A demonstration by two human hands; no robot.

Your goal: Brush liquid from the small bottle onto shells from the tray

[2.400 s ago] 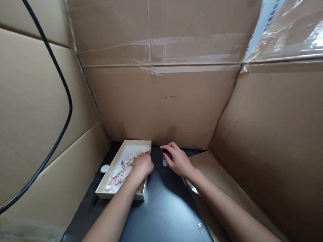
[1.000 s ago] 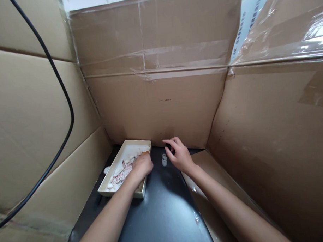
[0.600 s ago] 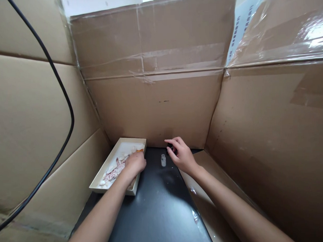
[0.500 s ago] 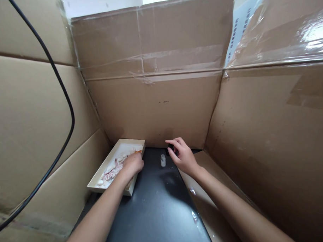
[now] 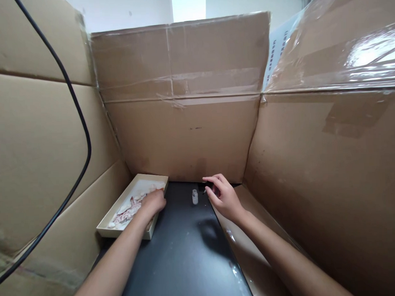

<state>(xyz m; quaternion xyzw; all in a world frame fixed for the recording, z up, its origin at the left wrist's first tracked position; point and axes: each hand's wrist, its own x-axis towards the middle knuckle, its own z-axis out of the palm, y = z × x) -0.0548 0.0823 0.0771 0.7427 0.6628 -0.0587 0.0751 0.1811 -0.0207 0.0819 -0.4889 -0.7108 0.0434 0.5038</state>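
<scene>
My left hand (image 5: 154,202) reaches into the right side of a shallow cream tray (image 5: 124,234). Its fingers curl downward, and their tips are hidden, so whatever they grip cannot be made out. Whitish and reddish-speckled shell-like pieces (image 5: 130,212) lie in the tray, beside and under that hand. An orange-brown bit (image 5: 160,189) shows just beyond the knuckles. To the right, my right hand (image 5: 223,196) hovers with thumb and forefinger apart, holding nothing that I can see. A small clear glass vial (image 5: 195,197) with whitish contents stands upright on the black tabletop (image 5: 178,252), left of its fingertips.
Tall cardboard walls (image 5: 184,140) enclose the tabletop at the back, left and right. A black cable (image 5: 75,100) hangs down the left side. Cardboard with shiny tape (image 5: 231,236) lies along the table's right edge. A dark small thing (image 5: 202,186) is behind my right fingertips.
The whole view has shifted, so tray, vial and hands appear further left. My left hand stays in the tray. The dark thing between my right fingers now shows less, behind the fingertips.
</scene>
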